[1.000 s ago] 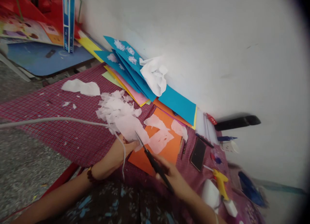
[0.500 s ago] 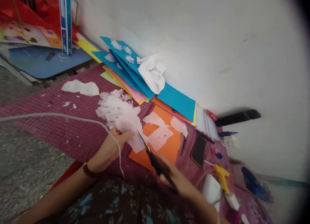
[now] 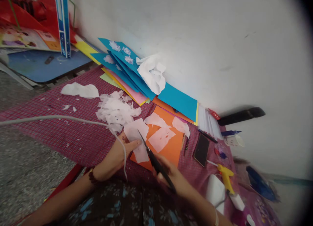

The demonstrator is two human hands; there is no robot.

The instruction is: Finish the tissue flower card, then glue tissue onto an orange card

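My left hand [image 3: 126,151] pinches a thin white piece of paper [image 3: 135,128], its thumb lying on top. Black-handled scissors [image 3: 155,162] are gripped in my right hand [image 3: 168,173], and their blades lie at the paper's right side near my left thumb. Whether the blades are cutting into the paper, I cannot tell. Underneath is an orange sheet [image 3: 171,154] with several torn white pieces [image 3: 161,138] on it. Just beyond my left hand sits a heap of small white paper scraps [image 3: 116,110].
A white cable [image 3: 73,120] crosses in front of my left wrist. Blue sheets [image 3: 179,100] and crumpled white paper [image 3: 153,74] lean against the wall. To the right lie a phone [image 3: 201,149], a yellow glue gun [image 3: 226,177] and a white box [image 3: 215,193]. Another white piece [image 3: 80,90] lies left.
My left hand has shifted slightly right and down with the paper, which now sits at a different angle. The scissors have moved slightly left; the view has shifted a little.
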